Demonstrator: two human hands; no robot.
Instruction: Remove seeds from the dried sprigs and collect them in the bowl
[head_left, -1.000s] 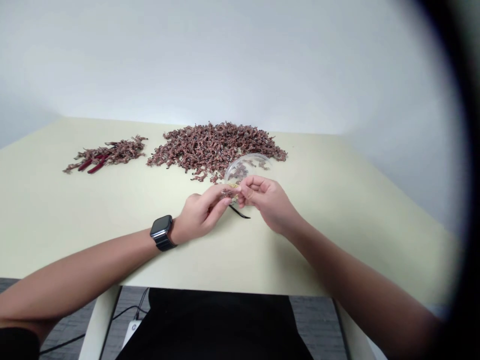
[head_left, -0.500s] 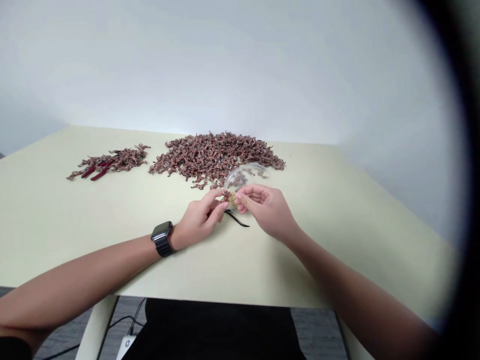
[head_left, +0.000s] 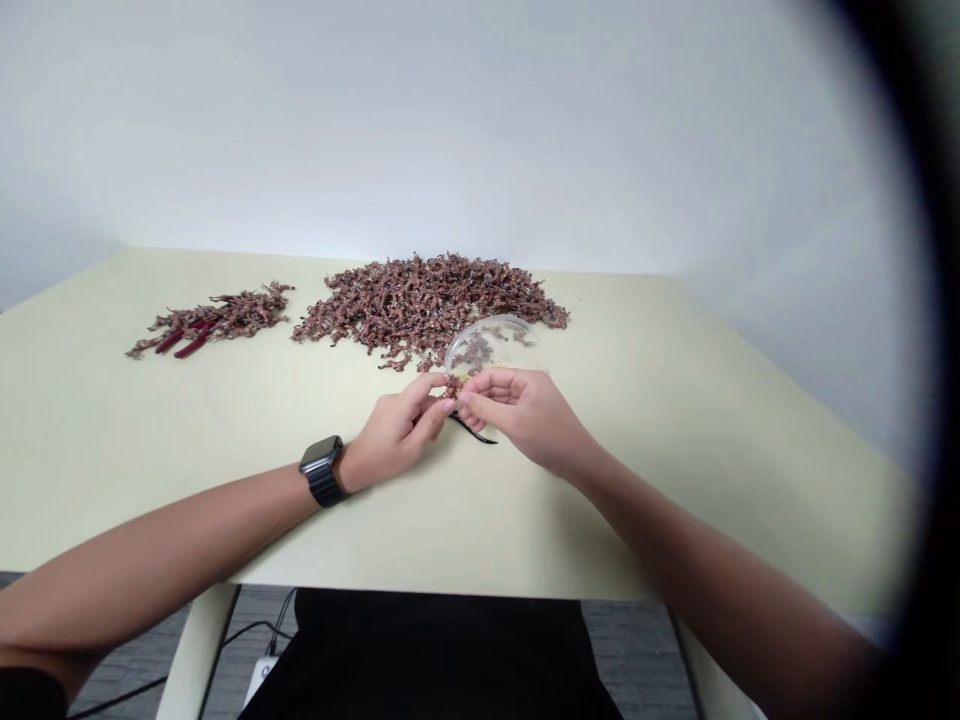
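Note:
My left hand (head_left: 394, 430), with a dark watch (head_left: 321, 468) on the wrist, pinches a small reddish-brown knotted piece (head_left: 453, 386) between thumb and fingertips. From the other side my right hand (head_left: 529, 418) meets it, thumb and forefinger closed at the piece's right end. Whatever lies inside that pinch is too small to make out. Just behind the fingers stands a clear round dish (head_left: 480, 325), partly covered by my right hand. Tiny yellow bits (head_left: 464, 377) show at its near side. A thin black curved tool (head_left: 477, 435) lies under the hands, its other end hidden.
A broad heap of similar reddish-brown pieces (head_left: 427, 300) spreads behind the dish. To its left lies a smaller heap (head_left: 251, 312), with red-handled pliers or cutters (head_left: 193, 343) partly buried in it. The pale table (head_left: 300, 545) runs back to a white wall. Cables hang below.
My right hand has moved slightly left, closing onto the piece held by my left hand. The yellow bits between the hands are now mostly covered. The view has shifted a little.

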